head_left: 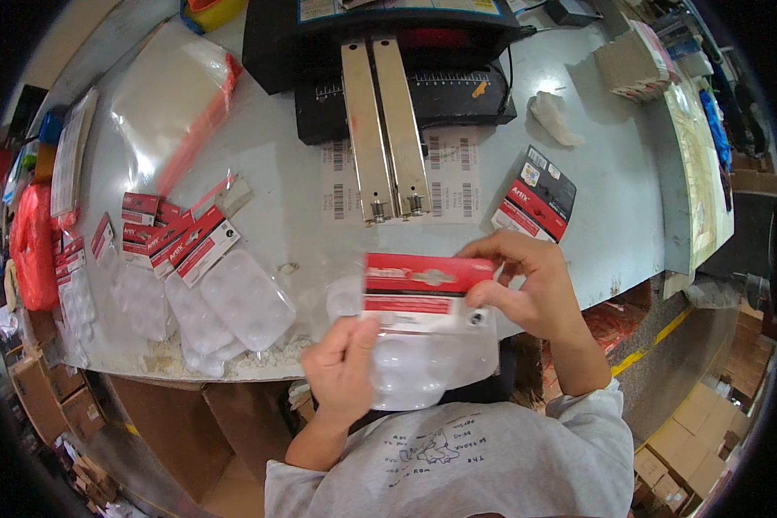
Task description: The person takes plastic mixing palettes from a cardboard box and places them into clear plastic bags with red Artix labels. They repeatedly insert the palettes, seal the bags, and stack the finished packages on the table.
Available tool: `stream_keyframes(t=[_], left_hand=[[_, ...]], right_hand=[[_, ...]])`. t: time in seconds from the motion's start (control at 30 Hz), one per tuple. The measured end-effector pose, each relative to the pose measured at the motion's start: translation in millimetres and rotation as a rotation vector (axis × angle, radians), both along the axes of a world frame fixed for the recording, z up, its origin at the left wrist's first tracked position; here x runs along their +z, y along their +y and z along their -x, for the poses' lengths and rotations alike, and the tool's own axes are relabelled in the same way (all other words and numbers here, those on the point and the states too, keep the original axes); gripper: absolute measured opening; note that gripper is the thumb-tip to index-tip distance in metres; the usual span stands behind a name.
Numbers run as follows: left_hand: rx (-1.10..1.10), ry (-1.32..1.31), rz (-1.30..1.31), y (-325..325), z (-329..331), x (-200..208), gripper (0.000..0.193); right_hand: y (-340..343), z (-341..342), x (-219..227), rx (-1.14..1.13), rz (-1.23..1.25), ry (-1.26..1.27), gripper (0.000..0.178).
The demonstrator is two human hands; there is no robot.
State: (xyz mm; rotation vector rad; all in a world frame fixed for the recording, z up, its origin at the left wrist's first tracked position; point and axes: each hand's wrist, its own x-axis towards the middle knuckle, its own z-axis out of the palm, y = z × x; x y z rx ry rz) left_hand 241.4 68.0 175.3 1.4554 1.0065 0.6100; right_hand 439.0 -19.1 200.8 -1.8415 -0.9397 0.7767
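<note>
Just beyond the table's front edge, I hold a clear bagged white plastic palette (406, 367) with rounded wells. A red-and-white header card (414, 302) lies across its top. My left hand (341, 367) pinches the card's lower left side, its thumb pressed on the front. My right hand (535, 289) grips the card's right end between thumb and fingers. Behind the held pack, part of another white plastic piece (344, 298) shows on the table. To the left lie several similar carded packs (249, 298), overlapping one another.
A black machine (272, 47) with two metal rails (388, 129) stands at the back, over barcode label sheets (453, 186). Folded header cards (537, 197) lie on the right, near crumpled plastic (554, 119). Clear bags (173, 95) lie at the back left. Cartons (47, 393) stand below.
</note>
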Motion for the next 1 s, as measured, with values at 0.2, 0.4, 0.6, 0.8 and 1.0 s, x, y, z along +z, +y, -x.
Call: stream_keyframes(t=[0.2,0.4,0.6,0.8,1.0], left_hand=[[0.135,-0.094,-0.009,4,2,-14,0.025],[0.145,-0.081,-0.022,2,4,-18,0.026],[0.059,0.060,-0.059,5,2,-15,0.028],[0.046,0.206,-0.141,36,-34,-34,0.033],[0.048,0.139,-0.121,52,-49,-51,0.034]], right_hand=[[-15,3,-5,0.097,0.268,0.685,0.019],[-14,12,-8,0.050,0.235,0.730,0.018],[-13,17,-12,0.011,0.179,0.855,0.018],[23,14,-40,-0.249,0.078,0.830,0.017],[39,2,-59,-0.302,-0.008,0.762,0.016]])
